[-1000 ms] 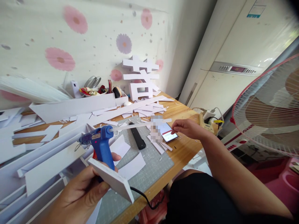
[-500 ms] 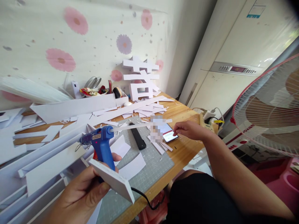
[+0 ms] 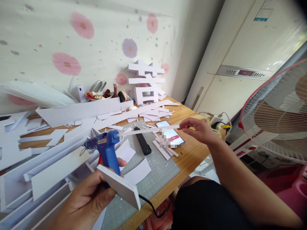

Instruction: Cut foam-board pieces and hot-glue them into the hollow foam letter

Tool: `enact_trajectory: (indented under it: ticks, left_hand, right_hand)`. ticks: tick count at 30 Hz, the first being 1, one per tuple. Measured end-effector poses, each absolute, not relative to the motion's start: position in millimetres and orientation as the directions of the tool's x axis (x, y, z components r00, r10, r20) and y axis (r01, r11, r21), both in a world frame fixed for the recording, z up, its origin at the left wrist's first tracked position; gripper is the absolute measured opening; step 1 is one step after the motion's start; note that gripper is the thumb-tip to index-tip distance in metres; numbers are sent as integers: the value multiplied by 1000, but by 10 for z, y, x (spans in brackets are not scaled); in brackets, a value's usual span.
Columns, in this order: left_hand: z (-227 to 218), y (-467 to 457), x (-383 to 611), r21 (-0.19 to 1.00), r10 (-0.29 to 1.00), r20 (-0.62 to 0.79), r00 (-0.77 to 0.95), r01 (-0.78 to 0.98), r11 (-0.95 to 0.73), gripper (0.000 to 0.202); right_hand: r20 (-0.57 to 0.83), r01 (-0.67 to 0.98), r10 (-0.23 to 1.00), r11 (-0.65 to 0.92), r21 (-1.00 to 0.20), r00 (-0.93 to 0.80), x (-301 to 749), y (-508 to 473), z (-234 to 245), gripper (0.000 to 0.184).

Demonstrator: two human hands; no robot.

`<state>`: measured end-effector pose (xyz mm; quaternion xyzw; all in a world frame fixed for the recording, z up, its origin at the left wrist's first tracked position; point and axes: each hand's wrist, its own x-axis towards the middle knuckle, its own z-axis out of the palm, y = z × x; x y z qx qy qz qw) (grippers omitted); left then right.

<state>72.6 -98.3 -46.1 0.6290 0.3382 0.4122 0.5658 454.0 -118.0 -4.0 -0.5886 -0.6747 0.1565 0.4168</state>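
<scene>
My left hand [image 3: 93, 195] grips a blue glue gun [image 3: 109, 153] together with a small white foam board piece [image 3: 122, 185], which is pinched in front of the handle. The gun's nozzle points left, and a small red light glows on its side. From its back end a long pale glue stick [image 3: 148, 130] sticks out to the right. At the stick's far end is my right hand [image 3: 198, 129], its thumb and forefinger closed about the tip. Beneath the stick lies a phone [image 3: 171, 132] with a lit screen, partly blurred out.
A black utility knife [image 3: 142, 142] lies on the grey cutting mat [image 3: 165, 172] among white offcuts. White foam board frames [image 3: 57, 172] fill the left side. A white built-up character [image 3: 146, 81] stands at the back. A fan [image 3: 275, 111] is at the right; a black cord [image 3: 153, 207] hangs over the table edge.
My right hand has lifted from the phone screen to the end of the glue stick. The phone screen shows a different picture. My left hand keeps its hold; the view has shifted slightly.
</scene>
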Motion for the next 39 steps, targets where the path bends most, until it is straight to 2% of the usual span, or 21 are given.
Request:
enact_trajectory:
  ticks: [3, 6, 8, 10, 15, 20, 25, 31, 39]
  left_hand:
    - [-362, -1059, 803, 994, 907, 107, 406, -12, -112, 32]
    - [-358, -1092, 803, 992, 902, 98, 419, 28, -121, 31]
    - [-358, -1094, 801, 992, 889, 106, 446, 10, -124, 27]
    - [-333, -1095, 806, 992, 875, 114, 471, -16, -121, 26]
    - [-218, -1105, 798, 987, 849, 127, 513, 18, -159, 22]
    - [-256, -1076, 752, 975, 794, 124, 595, 74, -208, 28]
    - [-257, -1068, 732, 934, 773, 191, 605, 129, -333, 29]
    - [-192, -1076, 724, 875, 734, 232, 638, 193, -444, 15]
    - [-192, -1108, 737, 816, 688, 269, 675, 219, -534, 12]
  right_hand:
    - [543, 551, 839, 462, -695, -19, 4405, -1215, 25, 26]
    - [658, 487, 741, 627, -608, -134, 4195, -1266, 112, 48]
    - [698, 494, 689, 684, -537, -195, 4039, -1299, 172, 57]
    - [730, 527, 646, 710, -468, -222, 3898, -1324, 234, 55]
    - [799, 585, 553, 738, -337, -236, 3703, -1378, 388, 34]
    - [800, 689, 540, 685, -237, -262, 3679, -1492, 459, 36]
    - [778, 796, 558, 591, -131, -287, 3608, -1580, 466, 30]
    - [754, 785, 595, 594, -179, -278, 3600, -1570, 419, 28]
    - [791, 767, 496, 640, -53, -359, 3563, -1545, 373, 29]
